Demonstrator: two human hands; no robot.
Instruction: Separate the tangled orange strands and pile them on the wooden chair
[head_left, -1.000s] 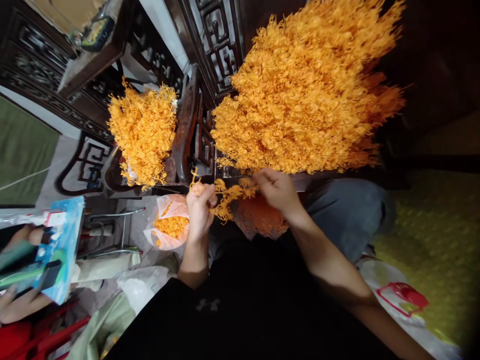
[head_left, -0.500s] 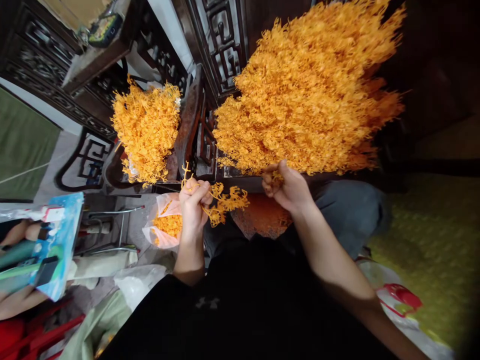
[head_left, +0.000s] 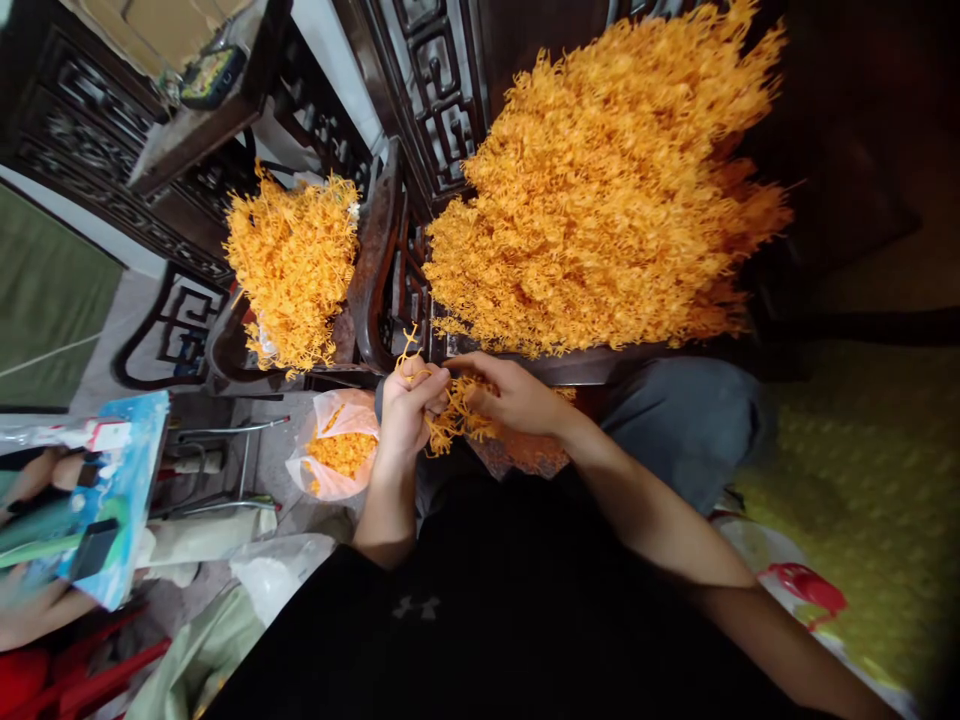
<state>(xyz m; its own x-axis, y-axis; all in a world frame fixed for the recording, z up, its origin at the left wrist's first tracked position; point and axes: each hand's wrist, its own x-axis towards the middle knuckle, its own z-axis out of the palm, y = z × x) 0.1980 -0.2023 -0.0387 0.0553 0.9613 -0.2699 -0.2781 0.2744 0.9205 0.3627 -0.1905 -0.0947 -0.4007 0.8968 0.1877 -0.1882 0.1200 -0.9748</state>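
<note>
Orange branching sprigs (head_left: pixel 459 412) hang between my two hands, over my lap. My left hand (head_left: pixel 409 405) is closed round their stems, and a thin stem sticks up above its fingers. My right hand (head_left: pixel 517 395) has curled fingers against the sprigs, close to my left fingertips; what its fingers grip is partly hidden. A large heap of the same orange sprigs (head_left: pixel 607 200) lies on a dark wooden seat in front of me. To the left, a smaller heap (head_left: pixel 296 265) rests on another carved chair.
A pink plastic bag (head_left: pixel 337 480) with orange pieces stands on the floor at left. Another person's arms (head_left: pixel 37 610) show beside a blue printed board (head_left: pixel 127 500). A wooden armrest (head_left: pixel 375 260) divides the heaps. Red-handled bag (head_left: pixel 810 588) lies low right.
My right hand has moved left from the edge of the large heap to the sprigs at my left hand. My left hand has shifted slightly right, still holding them.
</note>
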